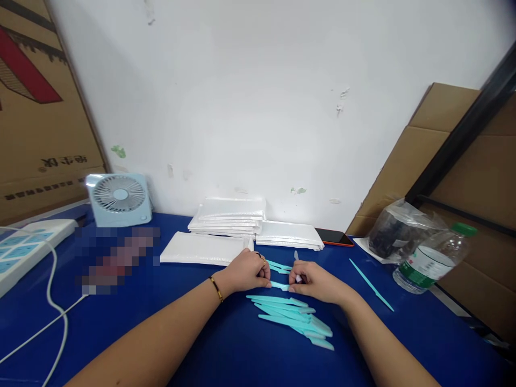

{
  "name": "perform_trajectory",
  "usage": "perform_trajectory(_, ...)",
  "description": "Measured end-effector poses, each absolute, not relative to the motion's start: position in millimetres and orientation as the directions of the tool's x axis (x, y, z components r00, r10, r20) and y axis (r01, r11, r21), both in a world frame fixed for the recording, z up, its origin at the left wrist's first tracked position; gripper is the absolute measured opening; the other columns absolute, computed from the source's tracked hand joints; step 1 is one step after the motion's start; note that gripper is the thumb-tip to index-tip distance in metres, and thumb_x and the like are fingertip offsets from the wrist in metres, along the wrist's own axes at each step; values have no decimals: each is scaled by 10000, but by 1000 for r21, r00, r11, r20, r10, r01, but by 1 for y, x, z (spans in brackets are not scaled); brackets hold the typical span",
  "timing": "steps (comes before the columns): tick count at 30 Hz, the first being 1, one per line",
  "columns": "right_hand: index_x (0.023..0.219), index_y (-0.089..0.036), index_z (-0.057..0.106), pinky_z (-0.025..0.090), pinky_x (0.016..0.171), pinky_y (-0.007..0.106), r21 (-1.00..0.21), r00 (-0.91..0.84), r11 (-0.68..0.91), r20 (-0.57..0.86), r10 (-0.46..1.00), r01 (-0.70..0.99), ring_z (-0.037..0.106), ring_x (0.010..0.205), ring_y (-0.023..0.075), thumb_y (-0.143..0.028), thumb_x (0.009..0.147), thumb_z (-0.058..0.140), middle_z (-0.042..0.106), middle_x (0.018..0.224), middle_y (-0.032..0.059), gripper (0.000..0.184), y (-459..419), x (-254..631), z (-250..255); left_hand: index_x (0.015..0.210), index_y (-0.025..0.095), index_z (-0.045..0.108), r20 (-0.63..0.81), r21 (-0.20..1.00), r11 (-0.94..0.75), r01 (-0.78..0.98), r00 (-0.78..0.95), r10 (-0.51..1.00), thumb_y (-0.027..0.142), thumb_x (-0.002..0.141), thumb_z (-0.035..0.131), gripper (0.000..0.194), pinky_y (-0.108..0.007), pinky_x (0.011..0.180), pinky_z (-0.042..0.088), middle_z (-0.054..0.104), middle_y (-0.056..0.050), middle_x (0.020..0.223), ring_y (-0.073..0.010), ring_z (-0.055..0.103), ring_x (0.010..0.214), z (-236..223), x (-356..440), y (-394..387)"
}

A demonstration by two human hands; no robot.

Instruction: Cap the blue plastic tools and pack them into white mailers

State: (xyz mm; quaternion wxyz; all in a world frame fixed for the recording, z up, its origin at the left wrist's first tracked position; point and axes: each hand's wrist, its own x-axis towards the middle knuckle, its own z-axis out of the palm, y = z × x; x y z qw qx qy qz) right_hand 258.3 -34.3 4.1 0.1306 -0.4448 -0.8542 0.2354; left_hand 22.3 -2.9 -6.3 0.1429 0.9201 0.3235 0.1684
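Note:
Between my hands lies a turquoise eyebrow razor. My left hand, with a ring and a bracelet, is closed on its left end. My right hand pinches its right end with thumb and finger. A slim whitish stick also pokes out of my right hand; its kind is hard to tell. Just beyond, more turquoise razors lie partly hidden by my fingers. A loose pile of several eyebrow razors rests nearer to me, and one single razor lies off to the right.
White padded mailers are stacked against the wall, with one mailer in front. Beside them are a phone, a bagged dark item and a water bottle. Left stand a small fan and a power strip with cables.

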Motion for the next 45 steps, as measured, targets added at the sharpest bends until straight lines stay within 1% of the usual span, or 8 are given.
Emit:
perform_trajectory(8,799,-174,649,387,571,236,-502,-363,330,33,931,800,496,639,131,-379,693,671,560,737,13,231,-21,296,7,848,240,661,343,286,-695,659,607,717,362,740,676,163,-291,756,326,657,22,854,-175,552,885,-17,28,3)
perform_trajectory(12,1163,-240,552,451,611,257,-576,-387,346,55,921,741,507,659,114,-370,650,708,523,1055,53,552,-20,303,6,1115,327,593,376,216,-767,604,673,636,384,826,576,295,-301,849,329,594,19,1156,-186,508,1049,-22,23,6)
perform_trajectory(16,1181,-252,571,480,665,281,-589,-454,375,16,891,715,525,673,99,-348,738,625,404,1281,82,456,-11,301,-8,1062,336,637,317,154,-787,598,725,612,358,904,445,249,-295,830,341,617,34,1138,-172,536,1007,-26,25,9)
perform_trajectory(25,932,-201,661,428,668,255,-508,-390,422,175,904,750,514,715,128,-343,794,572,555,989,54,218,-8,303,-1,1184,331,552,362,169,-742,649,659,659,291,919,404,307,-313,859,353,575,5,1189,-187,482,1050,-22,31,7)
perform_trajectory(28,803,-175,645,393,593,221,-554,-495,438,53,867,708,486,657,116,-403,767,608,558,773,17,234,-24,291,10,1051,265,624,359,264,-725,636,633,686,317,876,477,234,-290,832,374,612,-16,1063,-181,515,993,-12,29,-3)
perform_trajectory(34,818,-166,625,343,509,187,-571,-602,413,-185,777,710,462,588,89,-383,689,683,532,679,-21,259,-39,270,6,761,212,659,66,448,-722,527,786,614,409,724,641,202,-214,546,355,641,25,715,-116,559,646,-2,31,-24)
perform_trajectory(40,780,-169,622,341,520,192,-533,-559,403,-168,812,744,470,592,96,-340,720,642,554,673,-15,182,-31,277,3,693,210,655,113,364,-644,673,654,748,341,736,646,137,-240,570,331,658,22,698,-136,569,646,-6,37,-19)
perform_trajectory(45,753,-154,622,349,533,210,-515,-306,253,-18,952,819,492,618,118,-313,722,621,573,686,9,162,-16,300,-1,727,213,648,234,292,-603,742,556,797,319,754,640,109,-281,704,347,657,10,803,-172,579,798,-6,32,-5)
